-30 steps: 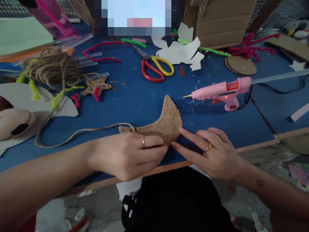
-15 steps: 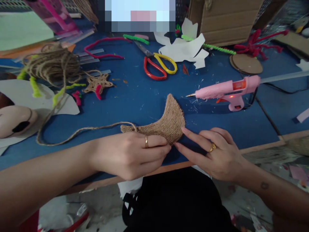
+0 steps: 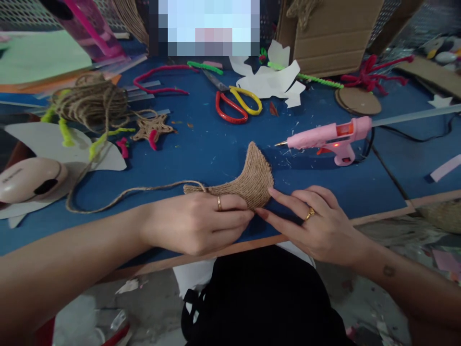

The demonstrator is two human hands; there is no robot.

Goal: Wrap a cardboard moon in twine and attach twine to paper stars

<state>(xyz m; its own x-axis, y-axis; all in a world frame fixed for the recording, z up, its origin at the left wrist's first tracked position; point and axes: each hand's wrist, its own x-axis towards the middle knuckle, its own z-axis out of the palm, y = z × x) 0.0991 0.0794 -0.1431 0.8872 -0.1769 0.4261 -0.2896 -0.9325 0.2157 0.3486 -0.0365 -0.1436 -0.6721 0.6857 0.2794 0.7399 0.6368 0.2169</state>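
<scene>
A crescent covered in rows of jute twine (image 3: pixel 257 173) lies on the blue table near its front edge. My left hand (image 3: pixel 201 218) is closed on its lower edge, fingertips pinching; the hand hides part of the crescent. From the right, my right hand (image 3: pixel 315 221) touches the curved outer edge with two outstretched, spread fingertips. A loose strand of twine (image 3: pixel 124 192) runs from the crescent to a twine bundle (image 3: pixel 90 103) at the left. Beyond my right hand, a pink glue gun (image 3: pixel 324 137) lies on its side, its nozzle toward the crescent and a small light glowing.
Red-and-yellow-handled scissors (image 3: pixel 232 117) lie at the back, beside white paper scraps (image 3: pixel 266 79). A twine star (image 3: pixel 153 126) is near the bundle. At the left, a pale computer mouse (image 3: pixel 30 180) rests on a white cutout. Cardboard discs (image 3: pixel 360 101) lie behind the glue gun.
The view has shifted slightly. Both hands stay at the crescent in nearly the same pose, with the right thumb tip now slightly closer to the left fingertips.
</scene>
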